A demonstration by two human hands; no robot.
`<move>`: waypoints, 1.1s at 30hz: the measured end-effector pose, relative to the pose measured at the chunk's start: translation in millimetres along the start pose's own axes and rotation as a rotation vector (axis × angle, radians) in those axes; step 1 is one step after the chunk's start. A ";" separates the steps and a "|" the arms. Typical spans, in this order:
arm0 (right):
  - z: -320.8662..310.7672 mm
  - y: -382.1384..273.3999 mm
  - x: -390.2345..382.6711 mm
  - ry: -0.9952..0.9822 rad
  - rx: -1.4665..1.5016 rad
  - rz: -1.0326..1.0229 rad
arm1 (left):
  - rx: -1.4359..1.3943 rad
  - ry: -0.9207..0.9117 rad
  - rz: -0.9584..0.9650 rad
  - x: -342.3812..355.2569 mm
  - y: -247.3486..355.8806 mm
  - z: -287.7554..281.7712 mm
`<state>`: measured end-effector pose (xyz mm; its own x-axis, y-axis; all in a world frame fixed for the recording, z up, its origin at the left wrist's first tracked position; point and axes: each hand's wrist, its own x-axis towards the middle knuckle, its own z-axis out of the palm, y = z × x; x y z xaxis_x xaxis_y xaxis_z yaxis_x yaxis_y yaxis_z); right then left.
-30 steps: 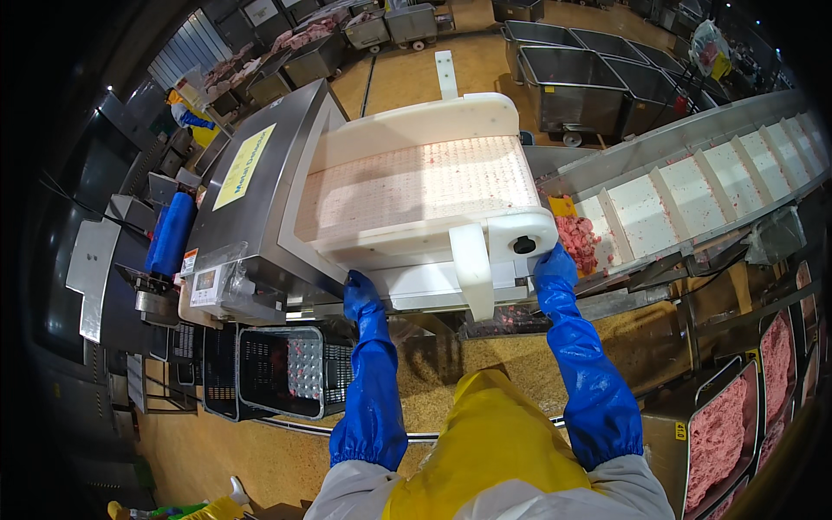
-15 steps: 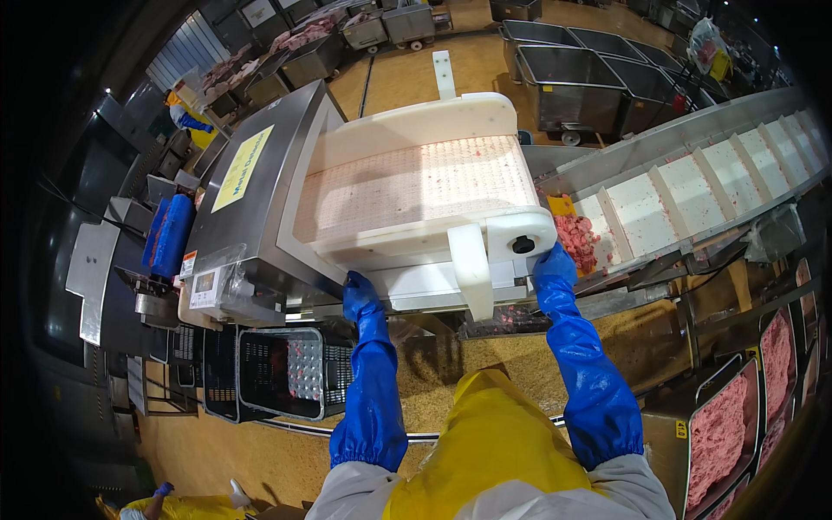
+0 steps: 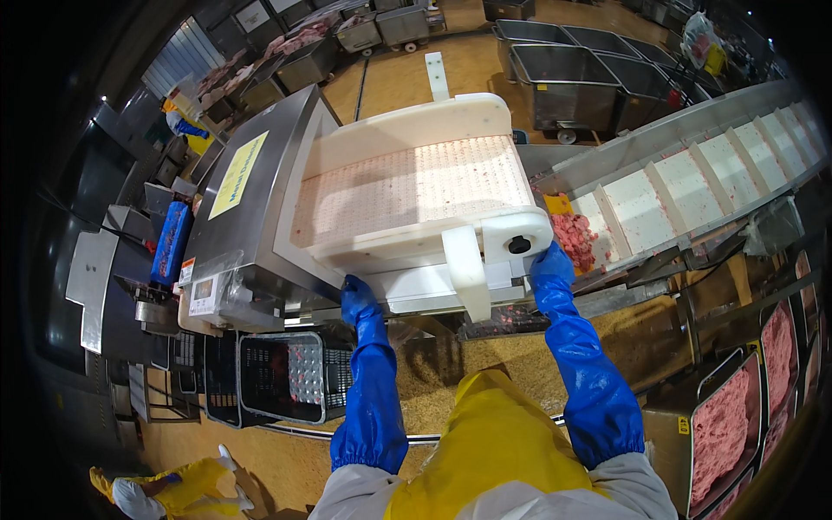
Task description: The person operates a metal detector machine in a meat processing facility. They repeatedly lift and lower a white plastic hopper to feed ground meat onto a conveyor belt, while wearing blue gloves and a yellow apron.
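A white plastic conveyor (image 3: pixel 407 178) with a textured belt and side walls runs out of a steel metal detector housing (image 3: pixel 238 217). My left hand (image 3: pixel 357 296), in a blue glove and sleeve, is closed on the lower frame edge where housing and conveyor meet. My right hand (image 3: pixel 551 270), also gloved blue, is closed on the conveyor's end below a round black fitting (image 3: pixel 518 244); its fingertips are partly hidden. Beside it, pink minced meat (image 3: pixel 574 236) lies at the foot of an inclined white cleated conveyor (image 3: pixel 702 182).
Black crates (image 3: pixel 282 335) stand below at left; bins of pink meat (image 3: pixel 719 433) at lower right; steel carts (image 3: pixel 563 82) behind. One co-worker (image 3: pixel 173 494) in yellow is at lower left, another (image 3: pixel 182 126) at upper left. A blue roller (image 3: pixel 171 243) sits left of the housing.
The co-worker at lower left has moved further into view, now showing a white-clad upper body and both boots. The machine sits slightly lower and left in view. My hands keep their hold.
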<state>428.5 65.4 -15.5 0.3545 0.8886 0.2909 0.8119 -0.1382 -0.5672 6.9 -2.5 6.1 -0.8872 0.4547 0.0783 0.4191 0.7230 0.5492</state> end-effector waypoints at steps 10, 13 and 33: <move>-8.0 -5.6 -2.0 -0.025 0.010 0.012 | 0.000 0.119 0.082 -0.1 -5.5 6.8; -13.2 -9.7 -2.7 -0.036 0.009 0.030 | -0.006 0.125 0.083 1.9 -9.4 12.2; -15.5 -11.6 -3.7 -0.038 0.028 0.025 | -0.031 0.077 0.046 -1.6 -8.1 5.9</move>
<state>425.0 56.9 1.9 0.3560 0.9013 0.2468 0.7894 -0.1487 -0.5956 6.0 -5.9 -3.3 -0.8800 0.4446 0.1670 0.4543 0.6857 0.5687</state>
